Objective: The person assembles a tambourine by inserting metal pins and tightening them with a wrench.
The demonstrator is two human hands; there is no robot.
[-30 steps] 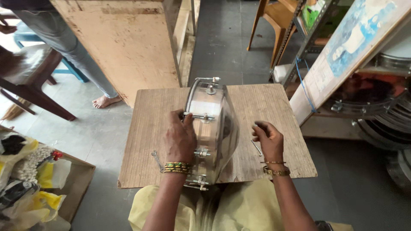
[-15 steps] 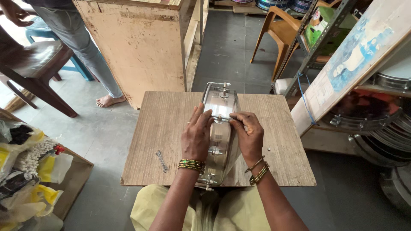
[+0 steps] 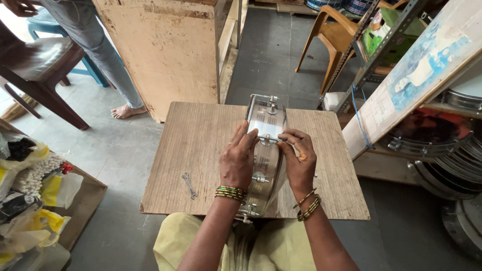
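Note:
A shiny metal drum shell with tension lugs stands on its edge on a square wooden board, reaching from the board's far side to my lap. My left hand grips its left side, fingers on the top of the shell. My right hand holds the right side, fingers pinching a small metal rod on the shell. Both wrists wear bangles.
A small spanner lies on the board to the left. A wooden cabinet stands beyond, with a barefoot person and a dark chair at left. Bags sit at lower left. Shelving with drums and a plastic chair are at right.
The drum shell has been turned fully onto its edge. My right hand came off the board onto the shell, and both hands closed in on its top.

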